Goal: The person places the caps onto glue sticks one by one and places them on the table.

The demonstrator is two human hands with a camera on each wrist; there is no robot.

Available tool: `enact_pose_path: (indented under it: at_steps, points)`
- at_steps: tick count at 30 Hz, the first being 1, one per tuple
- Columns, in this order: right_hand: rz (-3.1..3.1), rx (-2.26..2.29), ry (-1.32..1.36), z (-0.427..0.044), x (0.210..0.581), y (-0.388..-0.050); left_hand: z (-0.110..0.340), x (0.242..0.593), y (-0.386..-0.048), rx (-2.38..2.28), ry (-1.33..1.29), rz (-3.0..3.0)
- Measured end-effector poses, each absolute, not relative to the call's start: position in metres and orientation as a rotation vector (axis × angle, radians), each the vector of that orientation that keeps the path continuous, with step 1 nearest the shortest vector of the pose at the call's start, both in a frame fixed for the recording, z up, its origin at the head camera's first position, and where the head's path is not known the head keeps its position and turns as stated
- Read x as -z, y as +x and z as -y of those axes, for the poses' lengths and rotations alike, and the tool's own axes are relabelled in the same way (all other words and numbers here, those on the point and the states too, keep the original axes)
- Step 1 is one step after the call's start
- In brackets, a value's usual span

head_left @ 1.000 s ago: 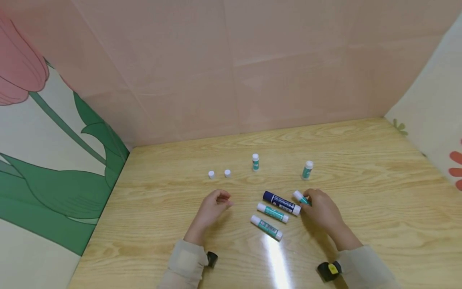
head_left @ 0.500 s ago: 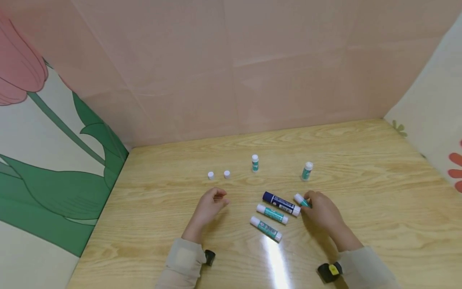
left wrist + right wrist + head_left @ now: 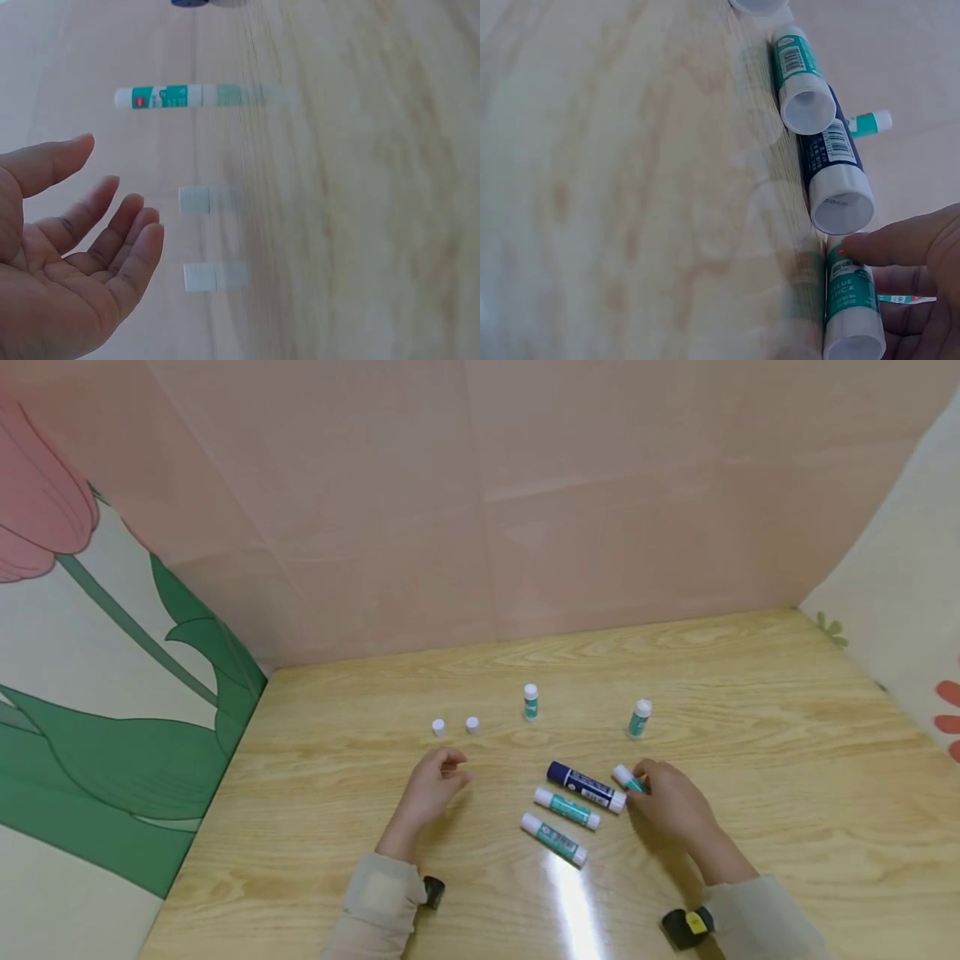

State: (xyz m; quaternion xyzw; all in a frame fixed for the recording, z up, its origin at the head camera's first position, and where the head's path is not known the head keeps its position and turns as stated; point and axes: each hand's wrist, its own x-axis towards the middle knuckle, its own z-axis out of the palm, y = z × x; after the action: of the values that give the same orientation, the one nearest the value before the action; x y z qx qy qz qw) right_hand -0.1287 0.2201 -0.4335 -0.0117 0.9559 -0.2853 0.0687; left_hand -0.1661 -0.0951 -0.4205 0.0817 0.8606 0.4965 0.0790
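Note:
My right hand [image 3: 672, 802] pinches a small green-and-white glue stick [image 3: 851, 289] that lies on the table, with the thumb on one side and fingers on the other. Just left of it, a thicker navy glue stick [image 3: 587, 787] lies on its side. Nearer to me are two more green glue sticks, a middle one [image 3: 567, 808] and a front one [image 3: 554, 840], lying roughly parallel. My left hand [image 3: 430, 791] hovers to the left, palm facing inward, fingers loosely bent and holding nothing. Beyond it two small white caps [image 3: 194, 199] stand on the wood.
Farther back, two green glue sticks stand upright, one at centre [image 3: 531, 702] and another at right [image 3: 639, 719]. The wooden table [image 3: 300, 827] meets a pink sheet [image 3: 375, 527] at the back. Printed flower panels flank both sides.
The left hand has drifted slightly left, away from the row of glue sticks. My right hand keeps its pinch on the glue stick with hardly any movement.

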Motion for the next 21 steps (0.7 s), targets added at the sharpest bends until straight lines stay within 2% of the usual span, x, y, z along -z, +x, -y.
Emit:
enact_pose_path:
  at_steps: [21]
  points:
    - [-3.021,1.086,0.065,-0.228,0.434,-0.142,0.095,0.421,-0.183,-1.436,0.156,-2.73]
